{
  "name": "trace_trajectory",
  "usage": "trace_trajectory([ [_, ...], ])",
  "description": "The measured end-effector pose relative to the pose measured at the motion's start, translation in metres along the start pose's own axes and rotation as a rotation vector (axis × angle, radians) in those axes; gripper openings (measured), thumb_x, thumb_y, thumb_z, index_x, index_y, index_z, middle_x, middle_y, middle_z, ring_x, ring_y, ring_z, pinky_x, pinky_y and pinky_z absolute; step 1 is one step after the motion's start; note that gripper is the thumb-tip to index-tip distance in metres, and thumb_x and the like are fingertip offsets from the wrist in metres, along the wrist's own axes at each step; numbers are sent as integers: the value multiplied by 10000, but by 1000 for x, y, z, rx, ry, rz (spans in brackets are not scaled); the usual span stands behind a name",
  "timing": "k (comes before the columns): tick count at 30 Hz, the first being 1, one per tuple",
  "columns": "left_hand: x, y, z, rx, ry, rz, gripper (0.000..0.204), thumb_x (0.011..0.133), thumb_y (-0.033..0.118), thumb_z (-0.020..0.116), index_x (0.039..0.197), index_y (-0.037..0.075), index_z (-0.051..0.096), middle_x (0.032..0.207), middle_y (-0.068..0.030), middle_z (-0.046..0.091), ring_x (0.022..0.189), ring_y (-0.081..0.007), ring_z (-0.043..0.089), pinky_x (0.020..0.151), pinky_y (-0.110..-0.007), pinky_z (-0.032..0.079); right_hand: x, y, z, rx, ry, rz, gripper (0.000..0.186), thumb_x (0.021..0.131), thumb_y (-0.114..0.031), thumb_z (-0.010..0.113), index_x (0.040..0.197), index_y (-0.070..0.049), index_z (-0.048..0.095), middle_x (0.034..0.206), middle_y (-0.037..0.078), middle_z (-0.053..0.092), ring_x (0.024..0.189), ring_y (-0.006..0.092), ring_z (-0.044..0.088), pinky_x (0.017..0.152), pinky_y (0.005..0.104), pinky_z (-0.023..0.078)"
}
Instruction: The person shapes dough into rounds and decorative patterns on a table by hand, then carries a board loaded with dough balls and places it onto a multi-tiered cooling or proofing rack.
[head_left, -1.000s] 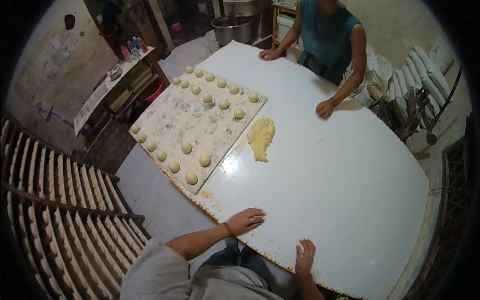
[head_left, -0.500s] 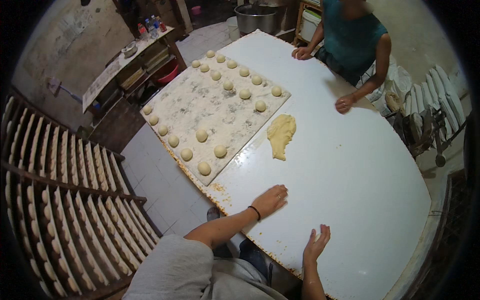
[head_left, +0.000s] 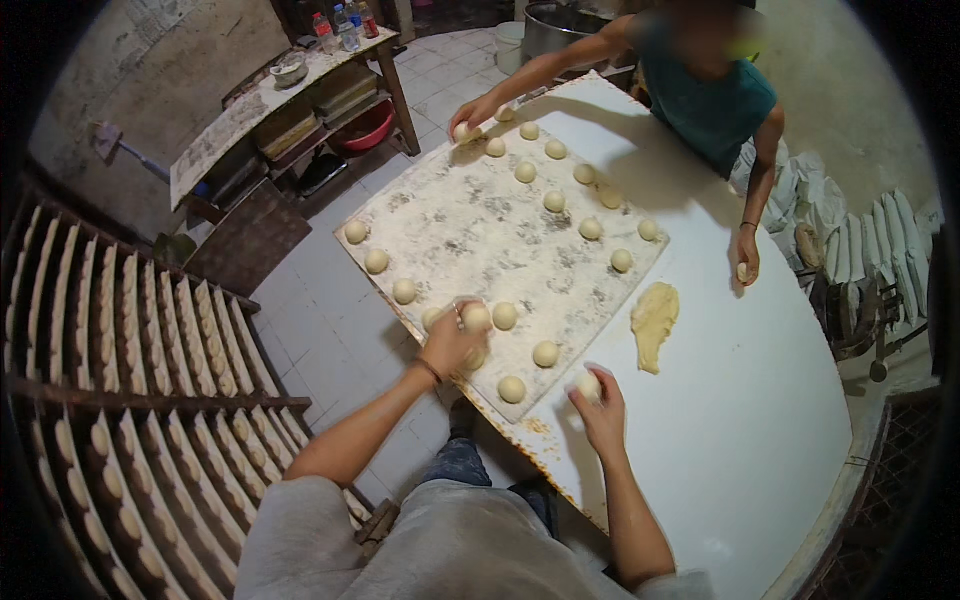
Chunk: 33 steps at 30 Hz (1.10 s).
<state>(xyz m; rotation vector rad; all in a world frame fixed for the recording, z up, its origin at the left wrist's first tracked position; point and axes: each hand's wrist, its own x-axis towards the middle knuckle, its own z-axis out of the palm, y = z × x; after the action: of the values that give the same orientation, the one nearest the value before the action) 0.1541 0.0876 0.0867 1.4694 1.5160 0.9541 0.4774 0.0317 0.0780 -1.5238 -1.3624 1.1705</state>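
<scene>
My left hand (head_left: pixel 452 345), blurred by motion, is over the near left edge of a floured board (head_left: pixel 450 240), its fingers around a round dough ball (head_left: pixel 476 318). Other pale dough balls sit close beside it. My right hand (head_left: pixel 606 412) is just off the board's near right edge, above the white table (head_left: pixel 740 440), with its fingers curled round another dough ball (head_left: pixel 588 386). A flat, irregular piece of yellowish dough (head_left: pixel 655 325) lies on the table to the right of the board. Several dough balls line the board's far and right sides.
Across the table a co-worker's hand (head_left: pixel 478 118) touches a dough ball on the board's far corner; their other hand (head_left: pixel 746 262) holds a small piece. A slatted rack (head_left: pixel 160 400) of shaped dough stands left. Behind are a side bench (head_left: pixel 270 110), a red basin (head_left: pixel 365 130) and sacks (head_left: pixel 880 250).
My left hand has moved from the table onto the board; my right hand has come forward, a dough ball now visible in it. The co-worker has reached to the board. The view has shifted.
</scene>
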Motion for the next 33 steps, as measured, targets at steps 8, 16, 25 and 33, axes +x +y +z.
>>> trace_trajectory([
  [8, 149, -102, -104, 448, -62, 117, 474, 865, 117, 816, 1292, 10, 642, 1340, -191, 560, 1290, -405, 547, 1113, -446, 494, 182, -75, 238, -555, -252, -328, 521, 808, -254, 843, 1243, -68, 625, 1247, 157, 624, 1255, 392, 553, 1032, 488, 493],
  [16, 118, -91, -124, 364, 29, 141, 638, 856, 133, 793, 1428, -31, 564, 1439, -255, 529, 1361, -430, 471, 1176, -470, 419, 119, -63, 130, -337, 175, -152, 606, 893, -259, 841, 1414, -67, 597, 1318, 149, 604, 1142, 289, 586, 973, 425, 513],
  [25, 23, 10, 53, -424, -453, -222, 380, 965, 148, 758, 1298, 0, 653, 1150, -105, 690, 1014, -155, 658, 913, -295, 545, 148, 28, -42, -825, 384, 395, 894, 860, -502, 772, 1404, 157, 513, 1465, 332, 473, 1379, 471, 429, 1160, 514, 418],
  [33, 60, 31, 264, -491, -491, -38, 402, 1027, 390, 694, 1121, 0, 685, 908, -17, 651, 812, -98, 611, 759, -252, 516, 155, 97, -109, -110, 287, 189, 400, 1011, -353, 562, 1083, 35, 626, 848, 125, 642, 703, 253, 615, 696, 411, 563],
])
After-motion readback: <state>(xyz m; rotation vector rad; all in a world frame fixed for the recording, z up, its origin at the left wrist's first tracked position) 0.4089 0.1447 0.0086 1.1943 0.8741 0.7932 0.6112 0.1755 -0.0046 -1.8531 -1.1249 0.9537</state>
